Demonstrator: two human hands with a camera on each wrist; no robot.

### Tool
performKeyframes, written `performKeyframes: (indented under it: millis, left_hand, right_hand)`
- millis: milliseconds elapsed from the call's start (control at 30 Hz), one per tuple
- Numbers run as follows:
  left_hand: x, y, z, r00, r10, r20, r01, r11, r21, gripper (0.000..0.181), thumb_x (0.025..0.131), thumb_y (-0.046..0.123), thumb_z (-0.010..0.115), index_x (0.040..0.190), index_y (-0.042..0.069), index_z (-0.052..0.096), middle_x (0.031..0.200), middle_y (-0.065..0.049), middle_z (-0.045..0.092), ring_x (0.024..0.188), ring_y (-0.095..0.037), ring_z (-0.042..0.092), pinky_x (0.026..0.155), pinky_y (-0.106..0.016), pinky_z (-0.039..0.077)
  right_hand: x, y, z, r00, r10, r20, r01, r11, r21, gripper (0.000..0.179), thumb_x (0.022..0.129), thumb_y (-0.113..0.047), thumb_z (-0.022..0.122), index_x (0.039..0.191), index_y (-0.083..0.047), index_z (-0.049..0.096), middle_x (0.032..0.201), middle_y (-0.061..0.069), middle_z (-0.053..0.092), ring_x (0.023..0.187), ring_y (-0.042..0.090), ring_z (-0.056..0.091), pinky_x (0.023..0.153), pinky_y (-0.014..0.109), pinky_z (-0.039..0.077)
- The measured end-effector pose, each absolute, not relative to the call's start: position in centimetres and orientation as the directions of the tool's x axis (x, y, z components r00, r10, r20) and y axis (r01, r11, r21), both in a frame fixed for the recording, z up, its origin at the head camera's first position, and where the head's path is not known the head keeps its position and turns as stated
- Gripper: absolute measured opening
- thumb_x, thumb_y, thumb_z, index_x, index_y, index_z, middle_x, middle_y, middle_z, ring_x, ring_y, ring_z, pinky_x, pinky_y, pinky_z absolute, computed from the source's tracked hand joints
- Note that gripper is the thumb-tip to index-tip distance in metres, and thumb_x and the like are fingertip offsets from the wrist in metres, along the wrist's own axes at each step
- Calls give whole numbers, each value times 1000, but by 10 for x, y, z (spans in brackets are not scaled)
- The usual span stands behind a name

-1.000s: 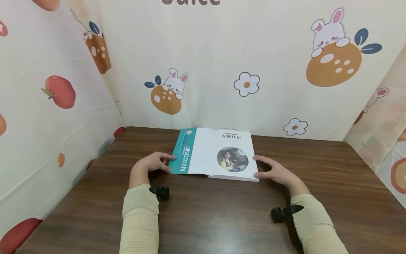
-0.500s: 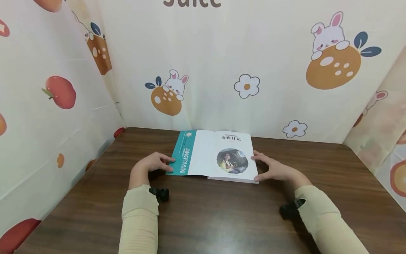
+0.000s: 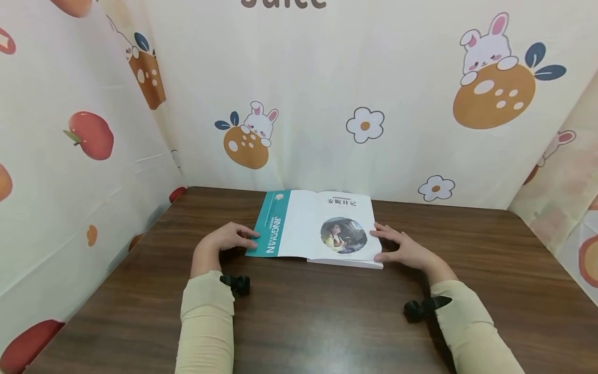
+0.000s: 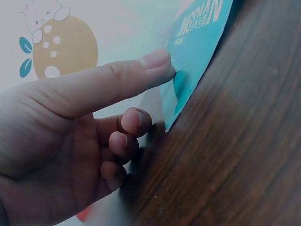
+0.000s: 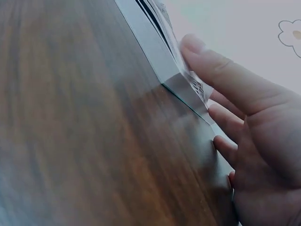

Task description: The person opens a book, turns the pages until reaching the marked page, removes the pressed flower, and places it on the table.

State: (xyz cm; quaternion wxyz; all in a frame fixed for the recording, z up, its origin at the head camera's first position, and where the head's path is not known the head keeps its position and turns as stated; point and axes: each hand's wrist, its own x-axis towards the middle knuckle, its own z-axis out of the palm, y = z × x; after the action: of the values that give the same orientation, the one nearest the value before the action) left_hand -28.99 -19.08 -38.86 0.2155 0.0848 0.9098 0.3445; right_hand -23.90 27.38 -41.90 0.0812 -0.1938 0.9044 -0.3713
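Note:
A book (image 3: 340, 226) lies with its cover turned out to the left, showing a white title page with a round picture. The cover's teal flap (image 3: 268, 228) is at its left end. My left hand (image 3: 226, 239) rests at the flap's outer edge; in the left wrist view the thumb (image 4: 157, 61) touches the teal surface, the other fingertips below it. My right hand (image 3: 408, 250) touches the book's right edge with thumb and fingers. Close up, the right thumb (image 5: 195, 44) lies against slightly parted page edges (image 5: 162, 28). Whether it grips any page is hidden.
The book lies near the back of a dark wooden table (image 3: 322, 317), close to a pale printed cloth (image 3: 308, 150). More cloth hangs at the left and right sides. Black straps with small cameras sit on both wrists.
My right wrist has swung outward and then partly back, with the fingers staying at the book's right edge. The left hand and the book have hardly moved.

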Motion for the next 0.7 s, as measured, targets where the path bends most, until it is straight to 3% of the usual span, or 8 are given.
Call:
performKeyframes:
  millis: [433, 700]
  left_hand:
    - [-293, -165, -378, -939, 216, -268, 3, 785, 620, 40, 84, 31, 68, 116, 8, 60, 117, -13, 53, 101, -28, 46, 85, -45, 42]
    - [-291, -131, -366, -946, 318, -63, 195, 714, 672, 38, 85, 34, 66, 115, 11, 62, 88, -8, 51, 84, -22, 47, 66, -31, 42]
  right_hand:
    - [-238, 266, -421, -957, -290, 27, -212, 629, -748, 55, 83, -39, 67, 127, -9, 55, 146, 14, 32, 135, 40, 19, 100, 63, 15]
    - [-237, 267, -423, -953, -274, 131, -268, 555, -788, 53, 80, -29, 72, 126, -9, 56, 146, 13, 30, 134, 38, 20, 101, 62, 14]
